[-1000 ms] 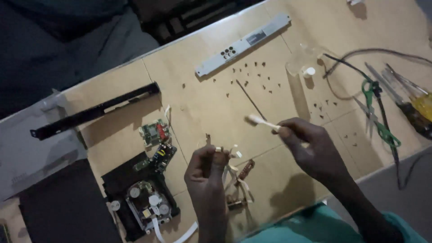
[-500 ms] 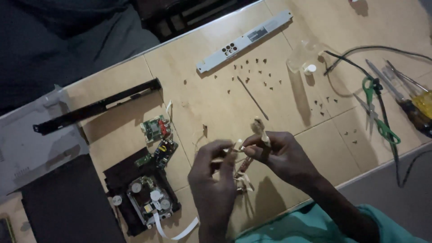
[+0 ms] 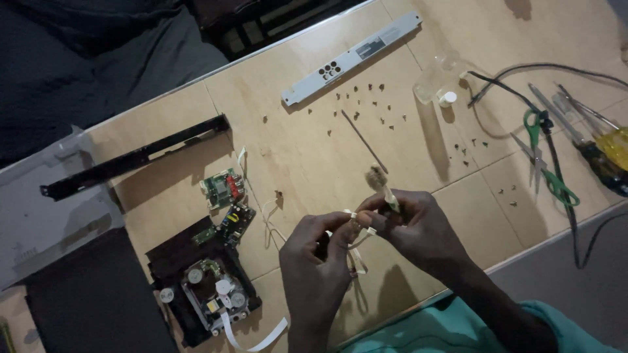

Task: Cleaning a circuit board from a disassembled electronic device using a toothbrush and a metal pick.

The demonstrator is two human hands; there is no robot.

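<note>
My left hand (image 3: 320, 252) and my right hand (image 3: 412, 225) meet above the wooden table (image 3: 294, 137), near its front edge. The right hand grips a cotton swab (image 3: 379, 183) with a dirty fluffy tip that points up and away. Between its fingertips the left hand pinches a small pale part with a flat ribbon cable (image 3: 356, 252) hanging from it. The swab's lower end touches that part between the two hands; what the part is stays hidden by the fingers.
A black disc drive mechanism (image 3: 206, 291) lies at front left, with small green circuit boards (image 3: 226, 202) beside it. Several loose screws (image 3: 376, 108), a thin rod (image 3: 363, 140), a grey front panel (image 3: 353, 55), a black bar (image 3: 137, 157), a clear bottle (image 3: 441, 82), green scissors (image 3: 543, 160) and screwdrivers (image 3: 602, 147) lie farther back and right.
My right hand came in from the right with the swab and joined the left hand. The swab's tip now points up, and the hands are closer together.
</note>
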